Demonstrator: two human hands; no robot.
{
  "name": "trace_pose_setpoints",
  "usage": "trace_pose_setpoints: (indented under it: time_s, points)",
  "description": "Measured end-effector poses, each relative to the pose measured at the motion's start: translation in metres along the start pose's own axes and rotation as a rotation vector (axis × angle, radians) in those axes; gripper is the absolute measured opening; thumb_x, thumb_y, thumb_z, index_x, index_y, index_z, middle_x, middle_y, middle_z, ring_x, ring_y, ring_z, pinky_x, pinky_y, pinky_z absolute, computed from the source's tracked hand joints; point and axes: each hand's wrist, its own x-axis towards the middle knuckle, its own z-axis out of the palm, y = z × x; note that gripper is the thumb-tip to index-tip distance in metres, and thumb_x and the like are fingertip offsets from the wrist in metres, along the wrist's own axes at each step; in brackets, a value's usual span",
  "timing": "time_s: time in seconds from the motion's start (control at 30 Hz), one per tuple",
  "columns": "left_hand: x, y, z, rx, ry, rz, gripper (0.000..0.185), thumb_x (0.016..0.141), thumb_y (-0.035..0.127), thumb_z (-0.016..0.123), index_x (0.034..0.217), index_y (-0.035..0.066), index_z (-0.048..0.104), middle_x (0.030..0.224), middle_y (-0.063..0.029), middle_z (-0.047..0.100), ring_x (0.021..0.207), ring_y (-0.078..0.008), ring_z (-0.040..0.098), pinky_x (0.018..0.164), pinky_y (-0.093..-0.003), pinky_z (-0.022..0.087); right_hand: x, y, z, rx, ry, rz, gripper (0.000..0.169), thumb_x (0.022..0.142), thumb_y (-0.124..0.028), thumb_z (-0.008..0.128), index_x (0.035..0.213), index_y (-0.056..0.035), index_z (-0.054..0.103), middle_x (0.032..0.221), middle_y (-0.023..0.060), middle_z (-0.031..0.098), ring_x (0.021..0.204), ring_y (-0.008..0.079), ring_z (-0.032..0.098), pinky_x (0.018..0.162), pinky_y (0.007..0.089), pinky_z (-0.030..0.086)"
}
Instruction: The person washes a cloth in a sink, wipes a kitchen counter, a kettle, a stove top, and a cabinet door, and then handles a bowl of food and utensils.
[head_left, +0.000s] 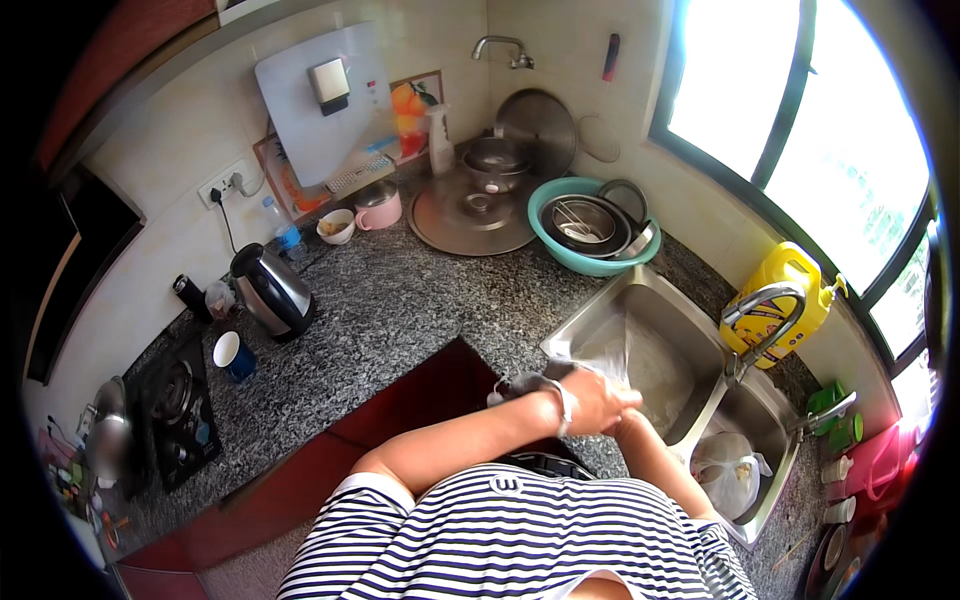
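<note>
Over the near left edge of the large steel sink basin (667, 300), my two hands meet. My left hand (592, 401) has its fingers closed at a thin clear plastic bag (615, 356), which spreads over the basin. A pale band circles that wrist. My right hand (627, 421) is beneath and beside the left fingers, mostly hidden; what it grips cannot be told. Crumpled greyish plastic (525, 384) lies by the left wrist. The smaller basin (780, 405) holds a tied clear plastic bag (727, 480) with unclear contents.
A curved faucet (780, 330) stands by a yellow jug (780, 307). Behind the sink is a teal basin (585, 262) of metal bowls. Further left are a large metal lid (442, 217), a pink mug (381, 210), an electric kettle (271, 291), a blue cup (236, 358) and a gas stove (180, 412).
</note>
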Motion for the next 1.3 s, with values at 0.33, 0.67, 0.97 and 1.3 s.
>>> trace_pose_setpoints:
  time_s: [0.33, 0.67, 0.97, 1.3]
  points:
    - [0.025, 0.018, -0.034, -0.476, 0.557, 0.039, 0.044, 0.084, 0.036, 0.064, 0.111, 0.002, 0.055, 0.119, -0.0158, 0.059, 0.104, -0.0246, 0.061, 0.088, -0.0349, 0.049, -0.008, -0.035, -0.003, 0.305, 0.005, -0.217, 0.025, 0.087, -0.017, 0.053, 0.108, -0.0047, 0.058, 0.102, 0.0118, 0.062, 0.098, 0.0246, 0.061, 0.084, 0.0379, 0.05]
    - [0.033, 0.024, -0.043, -2.219, 0.953, -0.026, 0.063, 0.096, 0.052, 0.038, 0.136, 0.003, 0.031, 0.134, -0.0128, 0.046, 0.126, -0.0241, 0.043, 0.108, -0.0377, 0.034, -0.01, -0.032, -0.011, 0.277, 0.138, -0.313, 0.026, 0.088, -0.022, 0.053, 0.106, -0.0045, 0.059, 0.101, 0.0128, 0.062, 0.096, 0.0259, 0.061, 0.082, 0.0391, 0.051]
    - [0.009, 0.009, -0.001, -0.922, 0.942, -0.336, 0.062, 0.093, 0.03, 0.059, 0.142, 0.007, 0.029, 0.132, -0.0127, 0.045, 0.119, -0.0192, 0.048, 0.101, -0.0342, 0.038, 0.009, -0.011, 0.011, 0.295, 0.126, -0.25, 0.027, 0.09, -0.026, 0.052, 0.104, -0.0044, 0.059, 0.1, 0.0137, 0.063, 0.095, 0.0272, 0.061, 0.081, 0.0402, 0.052]
    - [-0.046, 0.001, -0.01, -0.329, 0.647, -0.297, 0.064, 0.088, 0.034, 0.059, 0.14, 0.006, 0.035, 0.118, -0.0322, 0.044, 0.107, -0.0426, 0.048, 0.095, -0.0439, 0.039, 0.037, 0.001, 0.029, 0.362, 0.118, -0.173, 0.03, 0.091, -0.032, 0.052, 0.102, -0.0042, 0.059, 0.099, 0.0147, 0.063, 0.093, 0.0285, 0.062, 0.08, 0.0414, 0.052]
